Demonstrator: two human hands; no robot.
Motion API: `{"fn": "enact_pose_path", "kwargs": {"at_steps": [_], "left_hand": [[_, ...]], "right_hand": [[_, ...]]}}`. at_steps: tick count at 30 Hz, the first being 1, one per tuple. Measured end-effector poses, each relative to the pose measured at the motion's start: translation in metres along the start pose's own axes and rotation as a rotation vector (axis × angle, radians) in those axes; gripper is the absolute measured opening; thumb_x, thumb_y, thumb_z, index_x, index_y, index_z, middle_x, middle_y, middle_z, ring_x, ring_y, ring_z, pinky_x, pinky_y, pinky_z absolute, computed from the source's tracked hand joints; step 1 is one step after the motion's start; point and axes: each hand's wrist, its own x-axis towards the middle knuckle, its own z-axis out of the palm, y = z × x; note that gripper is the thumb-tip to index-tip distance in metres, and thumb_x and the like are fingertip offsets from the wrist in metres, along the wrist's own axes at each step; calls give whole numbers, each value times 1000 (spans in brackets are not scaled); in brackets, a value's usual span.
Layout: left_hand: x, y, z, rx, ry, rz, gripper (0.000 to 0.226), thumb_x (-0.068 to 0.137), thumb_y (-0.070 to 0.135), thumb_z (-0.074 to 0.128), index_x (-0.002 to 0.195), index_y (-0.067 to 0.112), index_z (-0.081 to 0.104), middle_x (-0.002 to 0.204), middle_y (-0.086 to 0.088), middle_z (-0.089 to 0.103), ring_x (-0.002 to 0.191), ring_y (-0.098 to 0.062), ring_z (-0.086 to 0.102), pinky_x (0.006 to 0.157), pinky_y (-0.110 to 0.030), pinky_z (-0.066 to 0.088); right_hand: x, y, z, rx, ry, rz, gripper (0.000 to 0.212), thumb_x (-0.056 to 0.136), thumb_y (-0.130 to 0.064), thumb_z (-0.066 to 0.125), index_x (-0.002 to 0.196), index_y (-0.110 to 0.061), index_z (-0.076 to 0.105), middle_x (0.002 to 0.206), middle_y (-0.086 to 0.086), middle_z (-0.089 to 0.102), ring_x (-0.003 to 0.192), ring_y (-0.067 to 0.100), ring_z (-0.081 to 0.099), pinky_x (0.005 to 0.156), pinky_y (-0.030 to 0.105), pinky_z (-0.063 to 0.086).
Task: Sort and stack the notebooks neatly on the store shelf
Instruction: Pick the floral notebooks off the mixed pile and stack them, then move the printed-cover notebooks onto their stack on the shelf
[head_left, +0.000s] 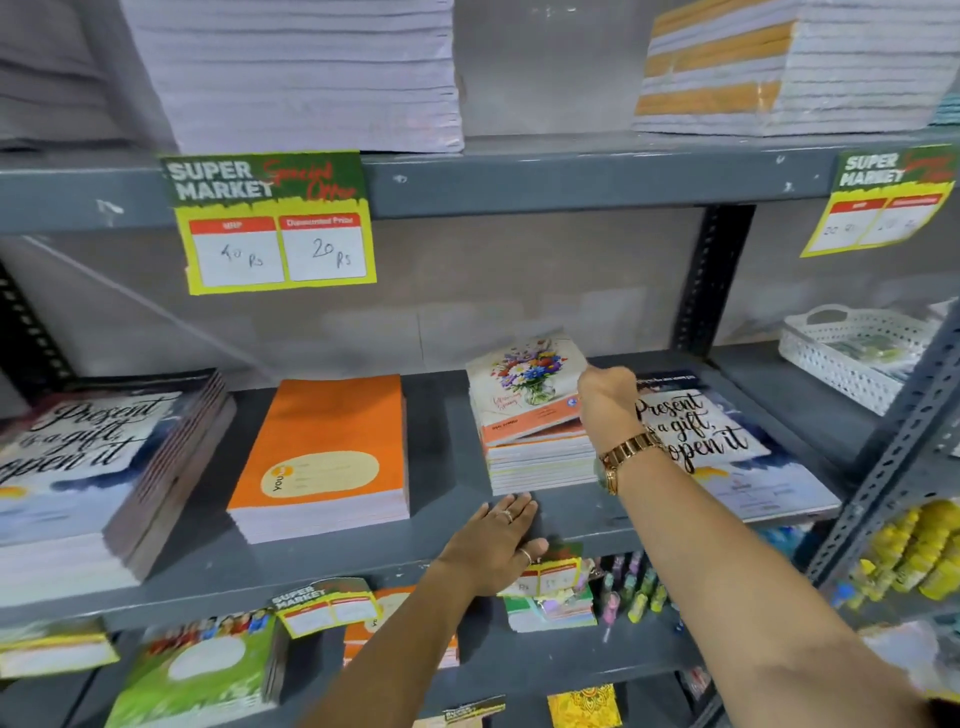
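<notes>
On the grey middle shelf (322, 566) stands a small stack of notebooks; its top one, a flower-cover notebook (524, 389), lies tilted with its right edge lifted. My right hand (608, 405), a gold watch on its wrist, grips that right edge. My left hand (493, 545) rests flat and open on the shelf's front lip, just below the stack. An orange notebook stack (322, 452) lies to the left. Two "Present is a gift" notebook stacks lie at far left (88, 467) and at right (727, 452), the right one partly hidden by my arm.
A white plastic basket (852, 353) sits at the far right of the shelf. Tall paper stacks (301, 73) fill the upper shelf, with price tags (270, 223) hanging from its edge. The lower shelf holds more notebooks (197, 670) and pens (634, 592). A slotted upright (893, 478) stands at right.
</notes>
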Motion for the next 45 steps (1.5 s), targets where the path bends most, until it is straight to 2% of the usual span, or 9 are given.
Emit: {"fn": "enact_pose_path", "kwargs": {"at_steps": [14,20,25,28,31,36,39,41,45], "left_hand": [[0,20,-14,-7,30,-28,58,99,40,27,149,15,11,160,0,6,148,-18,6,119,-30,10],[30,47,-11,-71,55,26,56,99,36,28,149,14,14,160,-3,13,146,-21,15,117,-34,21],[59,79,-3,-158,40,38,56,99,38,26,149,13,14,159,-7,15,144,-26,24,114,-41,31],[76,100,2,-235,123,0,53,99,35,29,145,7,24,149,-18,36,132,-33,41,106,-44,40],[90,120,5,-343,246,-17,42,98,27,38,133,4,40,113,-24,61,102,-38,58,84,-45,50],[108,147,8,-572,385,-183,22,90,11,49,105,-5,52,72,-18,55,75,-35,54,65,-42,46],[115,159,3,-826,341,-360,26,83,0,57,109,-4,55,90,-17,60,87,-33,58,73,-36,48],[120,162,3,-978,286,-493,8,78,-3,63,79,4,58,95,-18,61,87,-28,59,75,-32,49],[122,158,3,-1110,277,-597,39,77,-4,66,50,9,41,80,-15,56,84,-26,61,71,-29,46]], "right_hand": [[21,18,-22,-576,8,-281,30,87,-22,55,108,-3,64,117,19,64,109,35,59,92,39,45],[43,42,-72,-668,64,-270,24,85,-18,58,100,-1,66,109,20,69,104,36,64,89,36,47],[64,66,-119,-784,94,-181,31,87,-14,56,114,0,60,123,20,60,115,37,57,96,43,46],[81,84,-145,-824,66,-113,36,86,-16,58,119,0,57,127,21,55,119,39,50,100,47,44],[93,98,-167,-889,60,-11,50,86,-33,62,124,-1,54,135,19,48,125,39,44,104,48,40],[109,115,-185,-888,-47,112,48,77,-39,62,112,-6,60,124,15,59,112,35,56,100,48,45],[113,115,-187,-891,-30,101,56,78,-44,67,117,-5,57,128,18,53,123,38,43,100,48,46],[115,115,-185,-898,18,96,59,78,-43,69,121,-5,55,131,18,49,126,38,39,100,47,45],[117,114,-180,-735,73,30,42,82,-18,62,118,3,56,125,22,57,114,37,55,92,41,52]]}}
